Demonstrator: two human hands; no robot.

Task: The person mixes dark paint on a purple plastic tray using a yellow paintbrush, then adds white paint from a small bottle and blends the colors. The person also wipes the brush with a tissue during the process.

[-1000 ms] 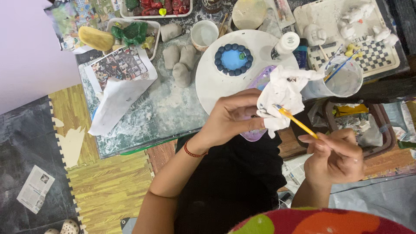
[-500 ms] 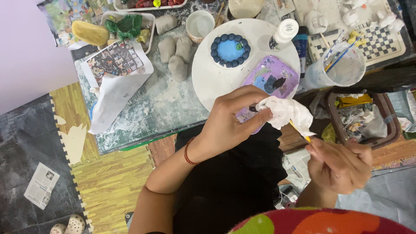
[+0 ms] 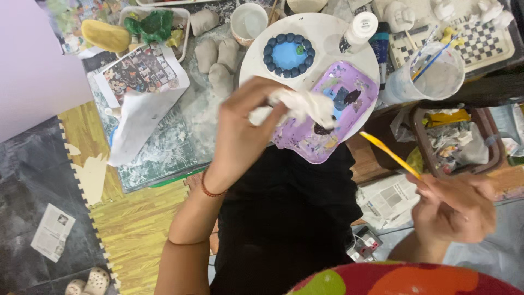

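My left hand (image 3: 244,131) grips a crumpled white tissue (image 3: 303,106) and presses it onto the near edge of a purple paint palette (image 3: 338,117). My right hand (image 3: 456,206) is lower right, away from the palette, holding a yellow-handled paintbrush (image 3: 390,155) that points up and left. The palette rests on a round white board (image 3: 327,33) beside a blue clay disc ringed with dark beads (image 3: 288,54) and a white paint bottle (image 3: 360,27).
A clear cup with brushes (image 3: 434,76) stands right of the board. A brown bin with scraps (image 3: 456,139) is near my right hand. Grey clay lumps (image 3: 218,60), a white bowl (image 3: 248,22) and a printed sheet (image 3: 142,74) lie on the mat at left.
My left hand carried the tissue off the brush and left onto the palette. My right hand drew the brush away to the lower right.
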